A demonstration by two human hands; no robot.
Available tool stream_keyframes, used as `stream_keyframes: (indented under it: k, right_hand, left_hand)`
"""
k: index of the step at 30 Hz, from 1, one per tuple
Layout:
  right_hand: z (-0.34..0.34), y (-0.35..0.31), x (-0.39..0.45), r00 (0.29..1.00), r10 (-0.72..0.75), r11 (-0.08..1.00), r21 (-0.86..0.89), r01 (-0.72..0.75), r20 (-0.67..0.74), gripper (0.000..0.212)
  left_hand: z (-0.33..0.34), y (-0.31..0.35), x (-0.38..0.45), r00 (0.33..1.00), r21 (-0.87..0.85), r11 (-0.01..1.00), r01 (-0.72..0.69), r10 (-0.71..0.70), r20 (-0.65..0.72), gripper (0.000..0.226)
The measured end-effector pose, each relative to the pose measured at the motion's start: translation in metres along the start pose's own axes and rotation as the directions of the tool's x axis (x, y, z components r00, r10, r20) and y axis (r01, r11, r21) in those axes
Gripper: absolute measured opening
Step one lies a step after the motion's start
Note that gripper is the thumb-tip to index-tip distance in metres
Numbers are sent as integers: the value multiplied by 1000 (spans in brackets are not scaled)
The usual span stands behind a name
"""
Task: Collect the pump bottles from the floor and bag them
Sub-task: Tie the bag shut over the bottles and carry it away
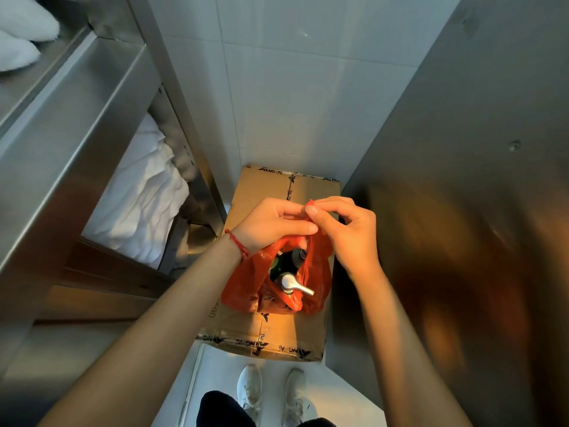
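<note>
A red plastic bag (246, 288) stands on a taped cardboard box (277, 337). Inside the bag I see pump bottles: one with a silver pump head (292, 283) pointing right, and dark bottle tops (289, 260) behind it. My left hand (271, 223) and my right hand (351, 232) meet just above the bag's mouth, both pinching the bag's red handles together. A red string bracelet circles my left wrist. The bottles' bodies are hidden by the bag.
Steel shelving (70, 134) on the left holds white folded linen (141, 195). A steel cabinet wall (462, 180) closes the right side. White wall tiles lie ahead. My white shoes (271, 392) stand on the pale floor just before the box.
</note>
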State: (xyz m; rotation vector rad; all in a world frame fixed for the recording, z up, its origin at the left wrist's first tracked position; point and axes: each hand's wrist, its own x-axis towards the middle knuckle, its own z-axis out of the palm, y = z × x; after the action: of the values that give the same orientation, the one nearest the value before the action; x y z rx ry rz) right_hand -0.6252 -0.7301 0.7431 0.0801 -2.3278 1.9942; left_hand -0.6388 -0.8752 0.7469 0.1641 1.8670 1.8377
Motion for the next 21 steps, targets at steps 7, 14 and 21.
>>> stream_keyframes:
  k: [7,14,21]
  right_hand:
    - [-10,11,15,983,171,983,48,-174,63,14]
    - [-6,19,-1,981,187,979,71,-190,52,13]
    - [10,20,-10,982,190,978,87,-188,-21,15]
  left_hand:
    - [5,-9,9,993,-42,999,24,-29,-117,15]
    - [1,-8,6,985,-149,985,86,-107,-137,20]
    - [-13,-15,0,929,-137,988,72,-116,-352,19]
